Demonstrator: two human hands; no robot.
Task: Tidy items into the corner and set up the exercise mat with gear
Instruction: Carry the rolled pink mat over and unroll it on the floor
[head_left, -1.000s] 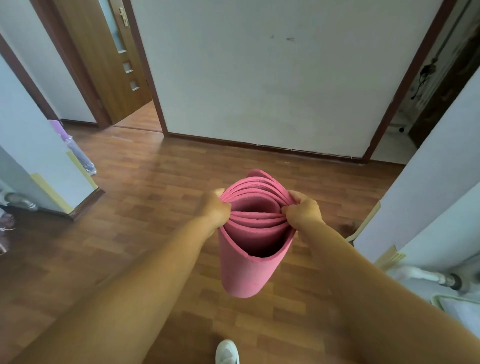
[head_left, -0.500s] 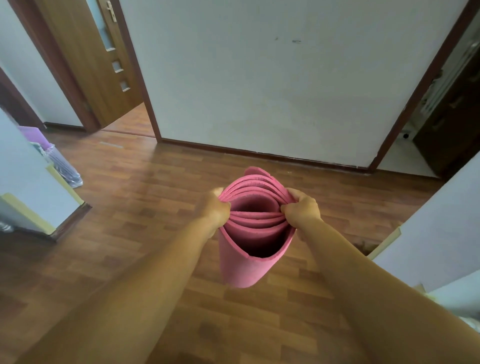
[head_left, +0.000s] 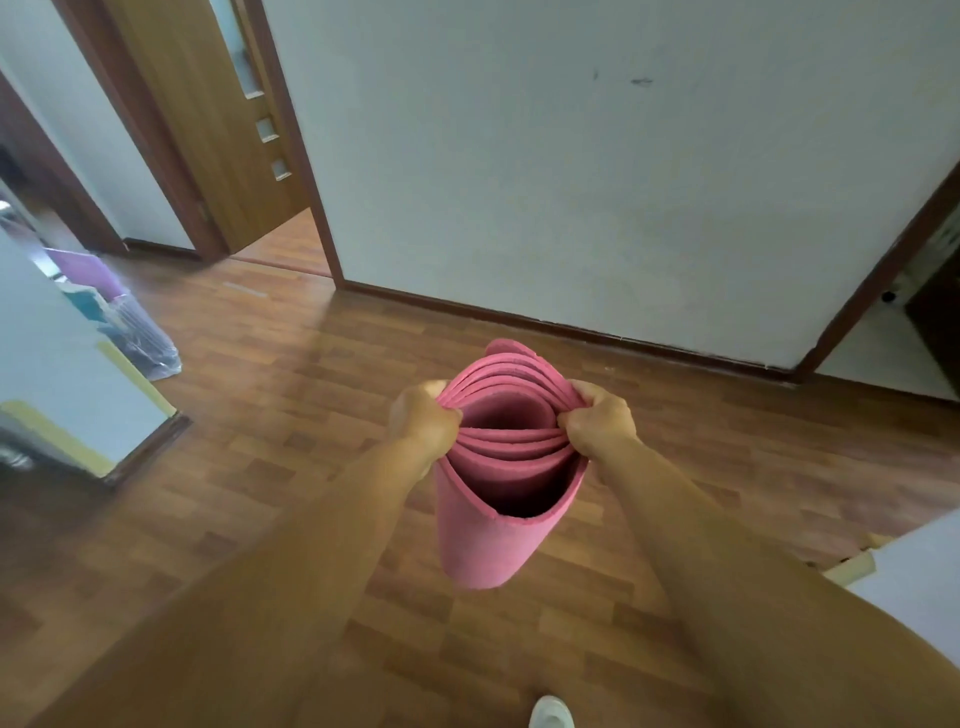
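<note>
While it was held upright over the wooden floor, the pink exercise mat showed as a loose roll. Its open top end faced the camera, with several foam layers nested inside and the rim squeezed into a flattened oval. The outer skin looked matte and lightly textured, and one layer edge stood higher at the far side. The left hand kept its grip closed on the left rim, fingers curled over the layers. The right hand pinched the right rim the same way. The roll sat between the 2 forearms, well short of the white wall.

Against the frame 0.5 s before, both grips and the roll's shape were unchanged. A white shoe toe had appeared at the bottom edge.
</note>
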